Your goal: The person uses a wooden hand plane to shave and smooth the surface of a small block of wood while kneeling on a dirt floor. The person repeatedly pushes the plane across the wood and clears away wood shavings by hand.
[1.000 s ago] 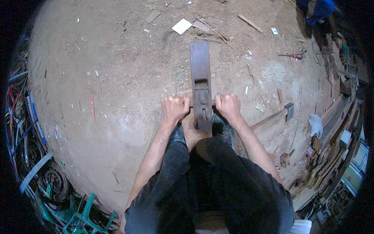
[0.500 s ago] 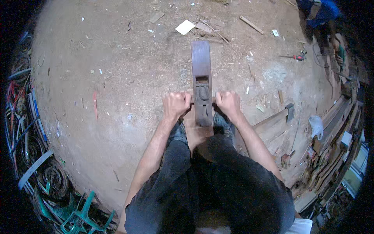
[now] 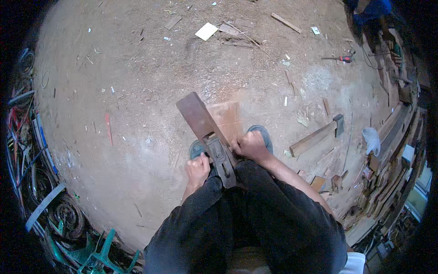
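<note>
Left hand [image 3: 197,171] and right hand [image 3: 251,146] curl closed, gripping the plane [image 3: 198,115] from either side; its far end angles left; a board [image 3: 228,116] shows alongside.

Board [image 3: 226,114]: partly hidden by plane [image 3: 207,132] | chair [image 3: 106,244], probably, left of plane: cut by lower edge | person [image 3: 374,11] beyond plane, right: cut by upper edge

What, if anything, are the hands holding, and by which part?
A wooden hand plane: the left hand and right hand grip it from either side of its near half, apparently by a cross handle that the fists hide.
</note>
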The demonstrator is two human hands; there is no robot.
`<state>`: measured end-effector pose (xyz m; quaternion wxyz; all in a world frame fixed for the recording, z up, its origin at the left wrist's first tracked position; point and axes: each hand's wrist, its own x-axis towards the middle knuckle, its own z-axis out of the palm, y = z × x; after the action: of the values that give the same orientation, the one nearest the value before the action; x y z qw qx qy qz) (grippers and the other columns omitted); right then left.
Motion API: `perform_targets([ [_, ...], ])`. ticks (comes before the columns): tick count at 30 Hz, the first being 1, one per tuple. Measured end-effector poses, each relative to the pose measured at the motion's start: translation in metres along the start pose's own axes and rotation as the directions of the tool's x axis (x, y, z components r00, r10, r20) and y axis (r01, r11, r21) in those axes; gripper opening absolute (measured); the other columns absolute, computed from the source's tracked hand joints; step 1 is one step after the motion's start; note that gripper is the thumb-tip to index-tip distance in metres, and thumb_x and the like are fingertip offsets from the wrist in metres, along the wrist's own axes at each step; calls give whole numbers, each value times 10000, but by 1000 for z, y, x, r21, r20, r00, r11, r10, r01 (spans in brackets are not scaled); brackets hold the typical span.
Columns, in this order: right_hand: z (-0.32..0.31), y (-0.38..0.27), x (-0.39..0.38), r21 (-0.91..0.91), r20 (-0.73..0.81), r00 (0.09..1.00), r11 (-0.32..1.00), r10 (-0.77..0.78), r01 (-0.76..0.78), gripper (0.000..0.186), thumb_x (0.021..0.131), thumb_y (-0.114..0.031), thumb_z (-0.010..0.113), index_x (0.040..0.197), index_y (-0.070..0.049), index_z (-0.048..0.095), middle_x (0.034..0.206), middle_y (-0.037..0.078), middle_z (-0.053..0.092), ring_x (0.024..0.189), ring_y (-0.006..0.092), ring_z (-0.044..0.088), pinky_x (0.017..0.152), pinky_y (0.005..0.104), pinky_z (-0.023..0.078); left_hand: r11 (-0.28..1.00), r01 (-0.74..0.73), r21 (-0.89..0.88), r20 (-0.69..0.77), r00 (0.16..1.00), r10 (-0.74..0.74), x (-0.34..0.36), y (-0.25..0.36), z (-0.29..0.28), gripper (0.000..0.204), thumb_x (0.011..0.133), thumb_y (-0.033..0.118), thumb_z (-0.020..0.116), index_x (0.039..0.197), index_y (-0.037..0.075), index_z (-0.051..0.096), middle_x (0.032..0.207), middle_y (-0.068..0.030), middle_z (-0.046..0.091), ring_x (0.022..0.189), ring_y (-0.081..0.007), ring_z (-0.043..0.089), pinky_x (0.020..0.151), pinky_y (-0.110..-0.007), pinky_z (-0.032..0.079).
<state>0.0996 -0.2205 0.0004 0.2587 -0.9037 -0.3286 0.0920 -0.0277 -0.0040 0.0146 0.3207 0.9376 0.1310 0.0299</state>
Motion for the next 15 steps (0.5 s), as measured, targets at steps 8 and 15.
perform_targets([
  [8, -20, -1, 4, 190, -146, 989, 982, 28, 0, 263, 989, -305, 599, 1030, -84, 735, 707, 165, 678, 561, 326, 661, 566, 480, 516, 999, 48, 10, 62, 997, -48, 4, 3, -6, 439, 979, 126, 604, 559, 3, 575, 536, -191, 579, 427, -350, 587, 438, -454, 429],
  [15, -67, 34, 51, 59, 225, 974, 998, -23, 10, 543, 1015, -266, 557, 1552, -245, 473, 923, 136, 649, 732, 324, 685, 612, 437, 558, 999, 40, 1, 85, 996, -40, 0, -4, -5, 422, 979, 122, 610, 577, -3, 580, 549, -184, 584, 437, -351, 587, 451, -455, 433],
])
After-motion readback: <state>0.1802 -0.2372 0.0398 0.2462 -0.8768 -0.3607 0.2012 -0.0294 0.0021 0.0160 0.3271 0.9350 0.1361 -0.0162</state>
